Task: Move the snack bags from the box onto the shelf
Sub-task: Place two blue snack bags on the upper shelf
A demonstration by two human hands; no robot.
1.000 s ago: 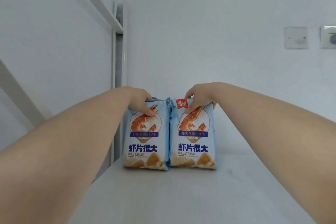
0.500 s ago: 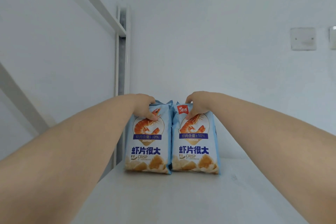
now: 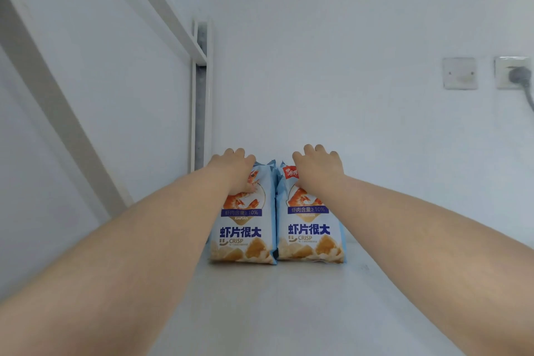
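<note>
Two light-blue prawn-cracker snack bags stand upright side by side on the white shelf [image 3: 289, 312], near its back left corner. My left hand [image 3: 234, 170] lies over the top of the left bag [image 3: 242, 231], fingers curled behind it and thumb on the front. In the same way, my right hand [image 3: 316, 170] grips the top of the right bag [image 3: 310, 234]. Both bag bottoms rest on the shelf board. The box is out of view.
A white metal upright [image 3: 200, 95] and slanted braces of the shelf frame stand at the left. The white wall behind carries a blank switch plate [image 3: 460, 73] and a socket with a grey plug [image 3: 517, 74] at the right.
Both hands have slid from pinching the bags' upper fronts to lying over their top edges. The bags stay upright in the same spot.
</note>
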